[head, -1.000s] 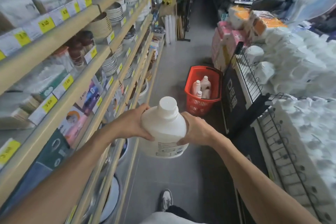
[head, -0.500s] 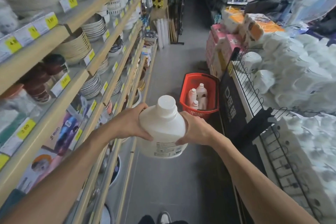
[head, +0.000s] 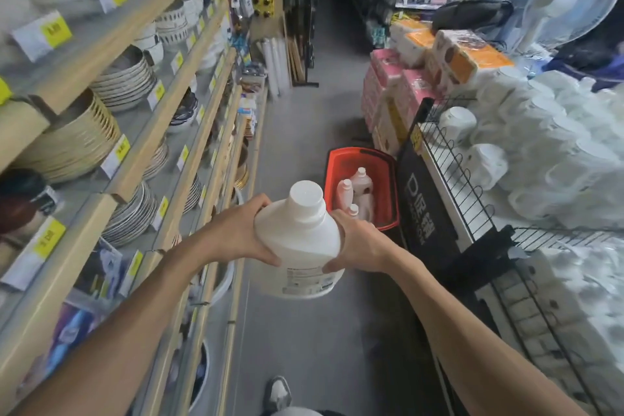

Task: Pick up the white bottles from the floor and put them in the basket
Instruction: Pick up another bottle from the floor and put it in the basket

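- White bottle (head: 297, 240) is up in the air, cap on top, over the grey floor (head: 304, 331), with one shoe (head: 277, 393) below the grip.
- Left hand (head: 236, 233) clasps its left side and right hand (head: 358, 240) its right, fingers curled round the body.
- Just beyond the right hand, the red basket (head: 329, 179) sits on the floor, with what look like three smaller white bottles (head: 361, 181) inside.
- Left of the grip are stacked plates (head: 128, 209) on shelves; to its right is a wire rack (head: 449, 159).
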